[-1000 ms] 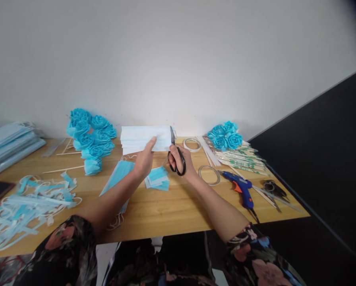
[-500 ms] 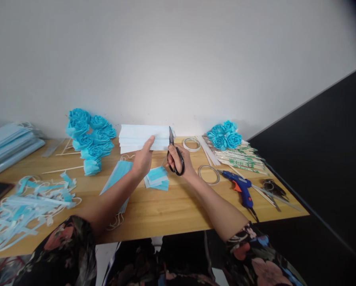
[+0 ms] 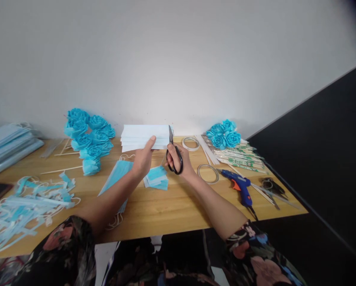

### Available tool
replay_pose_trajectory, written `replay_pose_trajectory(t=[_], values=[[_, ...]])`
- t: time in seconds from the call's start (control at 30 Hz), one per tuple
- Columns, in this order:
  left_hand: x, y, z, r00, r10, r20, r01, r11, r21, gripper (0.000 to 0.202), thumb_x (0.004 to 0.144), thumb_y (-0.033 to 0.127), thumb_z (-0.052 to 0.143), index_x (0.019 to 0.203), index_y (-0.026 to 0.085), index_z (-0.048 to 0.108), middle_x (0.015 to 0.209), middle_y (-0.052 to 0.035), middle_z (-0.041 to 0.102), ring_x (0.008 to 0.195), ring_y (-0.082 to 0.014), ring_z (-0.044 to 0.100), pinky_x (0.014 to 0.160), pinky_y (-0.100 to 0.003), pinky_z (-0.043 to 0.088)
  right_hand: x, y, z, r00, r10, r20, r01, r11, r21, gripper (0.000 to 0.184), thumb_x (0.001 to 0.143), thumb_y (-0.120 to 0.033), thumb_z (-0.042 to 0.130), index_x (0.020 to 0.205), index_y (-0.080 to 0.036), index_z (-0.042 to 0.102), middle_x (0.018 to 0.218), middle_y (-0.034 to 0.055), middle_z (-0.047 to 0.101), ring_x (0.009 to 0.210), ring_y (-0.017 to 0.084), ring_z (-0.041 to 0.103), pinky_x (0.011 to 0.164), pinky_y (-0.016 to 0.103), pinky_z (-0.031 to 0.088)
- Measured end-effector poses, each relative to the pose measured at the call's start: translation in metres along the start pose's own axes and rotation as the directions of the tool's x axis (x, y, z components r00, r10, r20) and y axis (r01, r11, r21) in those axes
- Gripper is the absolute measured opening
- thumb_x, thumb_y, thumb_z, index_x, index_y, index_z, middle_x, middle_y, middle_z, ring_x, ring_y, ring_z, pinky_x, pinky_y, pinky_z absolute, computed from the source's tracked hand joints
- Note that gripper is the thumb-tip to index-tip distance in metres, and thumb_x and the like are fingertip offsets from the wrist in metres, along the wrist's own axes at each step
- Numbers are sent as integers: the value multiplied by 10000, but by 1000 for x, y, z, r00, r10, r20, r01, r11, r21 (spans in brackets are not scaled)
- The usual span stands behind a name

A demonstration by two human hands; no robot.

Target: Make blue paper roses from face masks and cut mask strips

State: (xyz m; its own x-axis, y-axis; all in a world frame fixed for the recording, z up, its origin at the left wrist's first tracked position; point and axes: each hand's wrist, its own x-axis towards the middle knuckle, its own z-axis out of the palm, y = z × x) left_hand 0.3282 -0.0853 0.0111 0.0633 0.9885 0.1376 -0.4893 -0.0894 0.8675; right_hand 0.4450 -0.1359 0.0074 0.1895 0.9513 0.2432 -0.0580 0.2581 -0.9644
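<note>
My left hand [image 3: 142, 159] holds up a pale blue face mask [image 3: 142, 137], pleats stretched, thumb on its lower edge. My right hand [image 3: 179, 159] grips black-handled scissors [image 3: 173, 153], blades pointing up at the mask's right end. Under the hands lie small cut blue mask pieces [image 3: 157, 177] and a flat blue mask [image 3: 116, 178] on the wooden table [image 3: 172, 202].
Blue fabric flowers [image 3: 90, 137] lie at the back left, more flowers [image 3: 225, 135] at the back right on wrapped sticks [image 3: 243, 157]. Tape rolls [image 3: 208, 173], a blue glue gun [image 3: 240, 187], small scissors [image 3: 270, 186], mask scraps [image 3: 26, 200] and a mask stack [image 3: 8, 145] surround me.
The scissor blades have closed slightly along the mask's right end. Both hands and the mask stay almost in place.
</note>
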Motion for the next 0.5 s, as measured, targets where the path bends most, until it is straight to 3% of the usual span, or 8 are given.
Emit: replay_pose_trajectory(t=[0.27, 0.5], values=[[14, 12, -1, 996, 62, -63, -73, 980, -183, 340, 760, 304, 825, 1053, 203, 685, 1219, -76, 739, 1241, -233, 641, 1031, -324, 532, 1, 8, 0, 998, 53, 24, -53, 998, 16, 563, 812, -753, 633, 856, -192, 636, 469, -93, 465, 359, 69, 425, 469, 236, 506], [30, 23, -10, 989, 82, -127, -106, 974, -200, 205, 811, 277, 787, 957, 164, 699, 1017, -60, 778, 1080, -207, 718, 966, -295, 571, 0, 4, -4, 977, 44, 208, -41, 999, -17, 636, 864, -738, 580, 1121, -168, 700, 540, -88, 464, 445, 70, 424, 625, 276, 522]])
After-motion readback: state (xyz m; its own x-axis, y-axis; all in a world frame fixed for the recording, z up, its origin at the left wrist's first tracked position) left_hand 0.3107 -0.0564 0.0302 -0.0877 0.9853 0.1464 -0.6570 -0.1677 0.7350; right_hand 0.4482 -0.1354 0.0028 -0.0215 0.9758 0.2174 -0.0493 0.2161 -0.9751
